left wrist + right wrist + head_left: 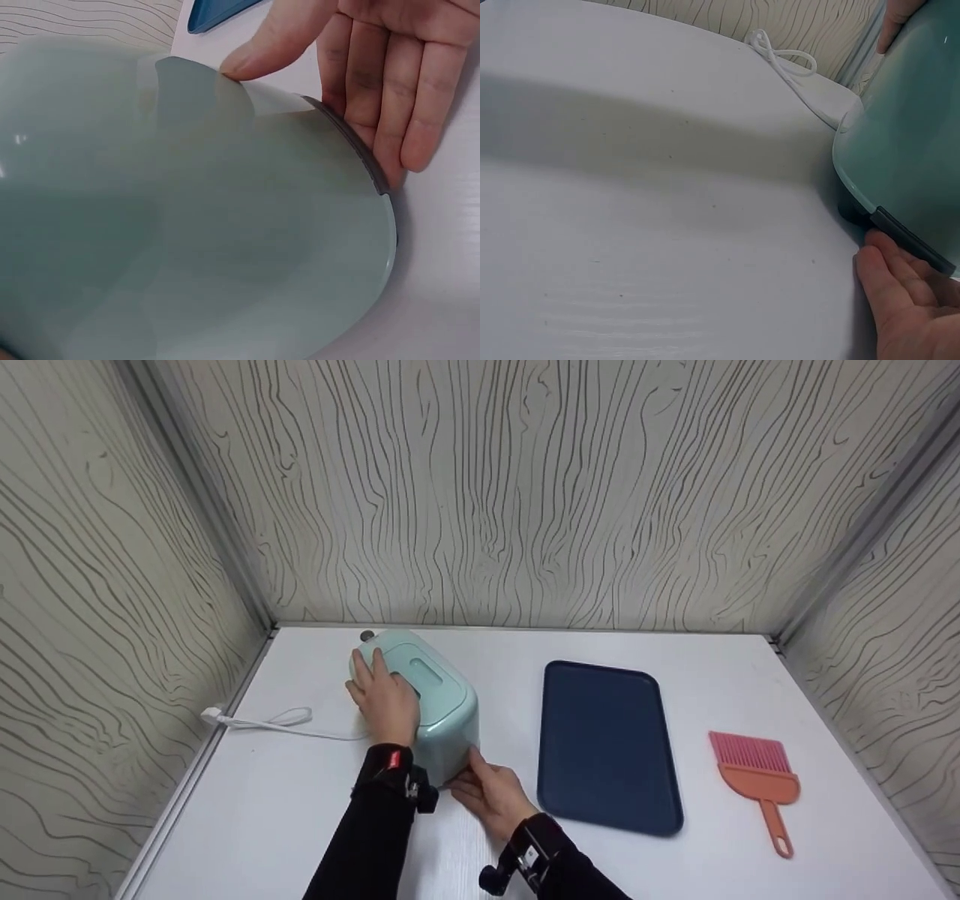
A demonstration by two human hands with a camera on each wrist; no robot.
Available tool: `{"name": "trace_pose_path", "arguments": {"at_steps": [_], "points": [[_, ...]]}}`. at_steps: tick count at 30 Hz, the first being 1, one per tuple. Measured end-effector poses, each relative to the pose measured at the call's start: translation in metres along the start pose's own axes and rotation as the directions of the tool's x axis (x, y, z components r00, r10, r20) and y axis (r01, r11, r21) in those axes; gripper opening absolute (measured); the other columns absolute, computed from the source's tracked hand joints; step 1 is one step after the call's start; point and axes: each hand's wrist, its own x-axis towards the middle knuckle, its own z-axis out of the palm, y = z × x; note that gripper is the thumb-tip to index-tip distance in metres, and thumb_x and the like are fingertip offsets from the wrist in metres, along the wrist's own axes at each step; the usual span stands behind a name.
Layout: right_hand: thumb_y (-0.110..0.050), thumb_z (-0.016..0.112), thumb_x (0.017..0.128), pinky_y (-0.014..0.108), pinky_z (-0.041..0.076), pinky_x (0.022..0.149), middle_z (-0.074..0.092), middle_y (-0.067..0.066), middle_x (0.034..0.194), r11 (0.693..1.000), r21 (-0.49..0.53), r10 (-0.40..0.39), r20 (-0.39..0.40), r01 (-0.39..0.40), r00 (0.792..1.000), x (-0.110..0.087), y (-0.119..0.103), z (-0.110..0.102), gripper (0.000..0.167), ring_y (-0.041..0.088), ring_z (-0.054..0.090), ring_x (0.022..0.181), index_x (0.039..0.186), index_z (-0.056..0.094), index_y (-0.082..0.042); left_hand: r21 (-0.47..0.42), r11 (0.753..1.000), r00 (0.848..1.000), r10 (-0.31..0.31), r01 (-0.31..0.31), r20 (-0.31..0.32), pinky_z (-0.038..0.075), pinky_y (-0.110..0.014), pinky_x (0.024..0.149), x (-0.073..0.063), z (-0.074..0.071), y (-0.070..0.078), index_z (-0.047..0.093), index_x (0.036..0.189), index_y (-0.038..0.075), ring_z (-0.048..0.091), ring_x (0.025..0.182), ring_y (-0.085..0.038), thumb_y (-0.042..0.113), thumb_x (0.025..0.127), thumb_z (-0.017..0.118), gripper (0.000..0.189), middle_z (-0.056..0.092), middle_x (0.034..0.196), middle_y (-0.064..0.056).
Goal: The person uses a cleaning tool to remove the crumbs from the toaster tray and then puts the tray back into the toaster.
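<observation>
A mint-green toaster (pixel 442 697) with a smooth, rounded body stands on the white table. My left hand (pixel 386 701) holds its upper left side, fingers spread over the top edge; in the right wrist view only a bit of that hand (pixel 900 19) shows. At the near end, my right hand (pixel 495 799) grips the toaster low down. Its thumb presses the end wall, and the other fingers of this hand (pixel 390 90) reach to a dark grey strip (pixel 352 142) along the bottom edge. Some right fingertips are hidden behind that strip.
To the toaster's left, a white power cord (pixel 289 724) lies looped, its plug near the table edge. A dark blue tray (pixel 607 746) lies to the right. Farther right is an orange brush (pixel 757 784) with pink bristles. Wood-grain panels (pixel 487 495) enclose the table.
</observation>
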Motion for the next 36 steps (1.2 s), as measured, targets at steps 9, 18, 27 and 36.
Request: {"name": "trace_pose_path", "arguments": {"at_steps": [9, 18, 27, 36], "points": [[-0.039, 0.061, 0.103, 0.042, 0.053, 0.104, 0.073, 0.021, 0.111, 1.000, -0.016, 0.024, -0.064, -0.025, 0.998, 0.0031, 0.0072, -0.0036, 0.069, 0.027, 0.072, 0.108, 0.137, 0.045, 0.019, 0.047, 0.999, 1.000, 0.026, -0.025, -0.018, 0.018, -0.062, 0.123, -0.0043, 0.0019, -0.0015, 0.035, 0.157, 0.003, 0.011, 0.147, -0.060, 0.007, 0.103, 0.037, 0.054, 0.010, 0.169, -0.022], [-0.041, 0.062, 0.102, 0.038, 0.057, 0.098, 0.075, 0.016, 0.104, 0.999, -0.040, -0.006, -0.079, 0.003, 0.997, 0.0026, 0.0067, -0.0043, 0.070, 0.024, 0.074, 0.101, 0.137, 0.047, 0.017, 0.070, 0.997, 0.999, 0.038, -0.037, -0.006, 0.016, -0.061, 0.124, -0.0033, 0.0020, 0.0020, 0.034, 0.157, 0.003, 0.011, 0.148, -0.059, 0.008, 0.104, 0.038, 0.053, 0.009, 0.169, -0.022], [-0.021, 0.067, 0.101, 0.034, 0.063, 0.083, 0.074, 0.013, 0.087, 0.999, -0.045, 0.001, -0.121, -0.007, 0.993, 0.0041, 0.0052, -0.0024, 0.044, 0.019, 0.075, 0.081, 0.124, 0.055, 0.014, 0.080, 0.996, 0.999, 0.032, -0.031, -0.010, 0.014, -0.062, 0.124, 0.0014, -0.0020, 0.0013, 0.034, 0.157, 0.003, 0.010, 0.148, -0.059, 0.008, 0.104, 0.038, 0.054, 0.008, 0.169, -0.021], [-0.010, 0.061, 0.102, 0.034, 0.063, 0.082, 0.074, 0.014, 0.090, 0.997, -0.076, -0.006, -0.141, -0.004, 0.990, 0.0053, 0.0057, -0.0036, 0.036, 0.019, 0.075, 0.082, 0.127, 0.054, 0.015, 0.072, 0.997, 0.999, 0.043, -0.041, -0.031, 0.016, -0.062, 0.124, 0.0013, 0.0012, -0.0008, 0.036, 0.156, 0.001, 0.011, 0.147, -0.060, 0.006, 0.103, 0.038, 0.053, 0.010, 0.168, -0.023]]}}
